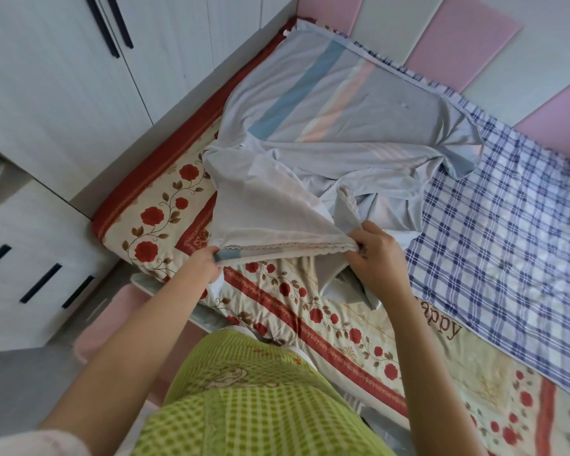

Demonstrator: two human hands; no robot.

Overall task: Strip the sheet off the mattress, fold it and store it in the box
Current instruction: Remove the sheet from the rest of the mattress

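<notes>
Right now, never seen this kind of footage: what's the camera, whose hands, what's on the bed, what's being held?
There is no machine here. One wide-angle camera sits on a person's head and looks forward and down, so the picture bends at the edges, and the green checked garment at the bottom is the wearer's own.

The bed carries a cream mattress cover with red roses and a blue and white checked cloth on the right. Crumpled over both lies the pale grey sheet with blue and pink stripes, its far end still spread by the pink padded wall.

The left hand and the right hand each pinch the sheet's lace-trimmed edge, drawn taut between them. White cupboards with black handles stand to the left. A pink box-like thing shows low beside the bed, mostly hidden.
</notes>
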